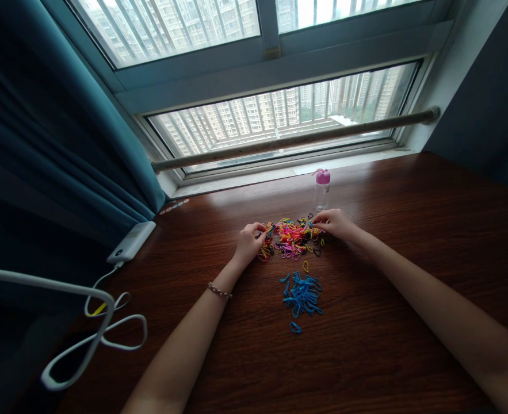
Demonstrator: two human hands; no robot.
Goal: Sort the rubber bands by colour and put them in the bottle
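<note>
A loose heap of small rubber bands [291, 234] in pink, red, yellow, orange and black lies on the brown wooden table [357, 345]. My left hand [249, 242] is at the heap's left edge, fingers curled in around some bands; which ones they grip is partly hidden. At the right edge, my right hand [333, 223] pinches with thumb and forefinger at a bluish band among the others. Nearer to me sits a separate pile of blue rubber bands [302, 294], with a single blue band [295, 328] just below it.
Behind the heap stands a clear bottle [321, 196] with a pink lid. A white power strip [132, 242] with a looped white cable [124, 347] lies at the left by the blue curtain [64, 115]. A rail [297, 141] crosses the window beyond the table.
</note>
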